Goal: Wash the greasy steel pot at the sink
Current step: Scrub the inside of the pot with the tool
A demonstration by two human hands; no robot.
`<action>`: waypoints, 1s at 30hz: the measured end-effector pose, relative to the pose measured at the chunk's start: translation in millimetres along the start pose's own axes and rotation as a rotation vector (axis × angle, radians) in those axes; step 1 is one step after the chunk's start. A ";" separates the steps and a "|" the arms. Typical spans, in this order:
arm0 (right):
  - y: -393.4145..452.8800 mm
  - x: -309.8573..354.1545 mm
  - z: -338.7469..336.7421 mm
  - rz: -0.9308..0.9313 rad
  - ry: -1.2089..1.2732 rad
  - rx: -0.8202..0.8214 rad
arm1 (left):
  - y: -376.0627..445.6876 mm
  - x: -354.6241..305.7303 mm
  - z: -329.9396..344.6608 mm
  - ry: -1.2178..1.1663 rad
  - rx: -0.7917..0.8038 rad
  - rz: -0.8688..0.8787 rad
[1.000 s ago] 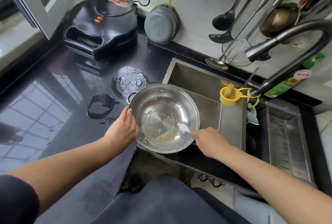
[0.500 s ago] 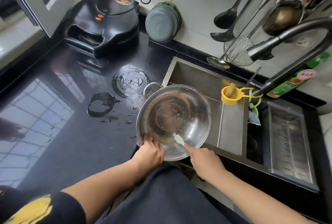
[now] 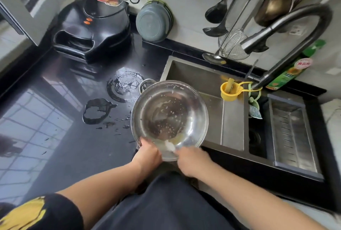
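Steel pot (image 3: pixel 169 117), round, shiny and flecked with pale greasy residue, is tilting over the front left corner of the steel sink (image 3: pixel 206 74), its single visible loop handle pointing away from the person. Left of the pot, one black electric griddle (image 3: pixel 92 27) is sitting on the glossy black counter (image 3: pixel 46 119), with two puddles of water lying between griddle and pot. One left hand (image 3: pixel 147 153) is gripping the pot's near rim, fingers curling over the edge. One right hand (image 3: pixel 191 158) is pinching a small white scraper (image 3: pixel 169 145) against the pot's inner wall. Right of the pot, one yellow plastic cup (image 3: pixel 227 91) is hanging inside the sink under one dark curved faucet (image 3: pixel 287 25).
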State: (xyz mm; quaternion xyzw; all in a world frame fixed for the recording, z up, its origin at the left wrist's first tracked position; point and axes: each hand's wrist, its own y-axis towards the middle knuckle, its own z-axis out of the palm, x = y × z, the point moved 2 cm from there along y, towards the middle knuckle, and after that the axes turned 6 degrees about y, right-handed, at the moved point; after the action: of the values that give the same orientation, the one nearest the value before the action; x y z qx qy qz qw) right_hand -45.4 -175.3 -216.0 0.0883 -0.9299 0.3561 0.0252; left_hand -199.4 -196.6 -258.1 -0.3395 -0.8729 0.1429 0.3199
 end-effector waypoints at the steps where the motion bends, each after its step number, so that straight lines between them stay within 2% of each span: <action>1: 0.7 -12.3 -10.0 0.038 -0.125 -0.055 | -1.1 -0.9 2.9 0.032 0.020 -0.010; 4: -0.3 -36.6 -51.3 0.129 -0.340 -0.172 | -2.4 7.7 -9.1 0.113 0.035 0.031; 7: -4.6 -30.3 -64.4 0.139 -0.402 -0.258 | -7.9 22.2 -31.4 0.186 0.058 0.046; 10: -2.5 -13.3 -34.5 0.126 -0.246 -0.179 | -12.3 34.0 -32.9 0.227 0.081 0.027; 14: -5.6 13.4 -1.8 0.008 0.110 0.057 | -14.9 32.3 -22.5 0.191 0.113 -0.008; 16: -9.9 2.7 -17.3 -0.015 -0.006 0.037 | -16.0 29.6 -16.4 0.187 0.114 -0.007; 19: -2.3 -34.4 -61.5 0.078 -0.328 -0.149 | -13.2 32.4 -14.9 0.206 0.074 -0.012; 21: 1.3 -41.3 -83.3 0.105 -0.444 -0.263 | -7.2 35.1 -16.5 0.230 0.055 -0.013; 23: -2.3 -25.3 -76.1 0.101 -0.396 -0.221 | -4.5 37.5 -18.1 0.256 0.073 -0.010; 27: -18.2 -2.2 -37.3 -0.071 -0.209 0.090 | -4.6 33.1 -8.3 0.307 0.113 -0.043; 28: -12.0 -9.7 -45.2 -0.056 -0.233 0.065 | -5.9 31.4 -6.4 0.302 0.132 -0.046; 30: 1.8 -30.7 -67.1 0.034 -0.353 -0.106 | -7.0 30.7 -6.7 0.289 0.148 -0.048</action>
State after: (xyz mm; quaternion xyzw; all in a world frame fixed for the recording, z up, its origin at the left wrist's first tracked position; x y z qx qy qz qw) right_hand -16.6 -124.8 -170.5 0.1324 -0.9387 0.2860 -0.1395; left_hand -215.9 -180.5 -235.6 -0.3111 -0.8127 0.1491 0.4695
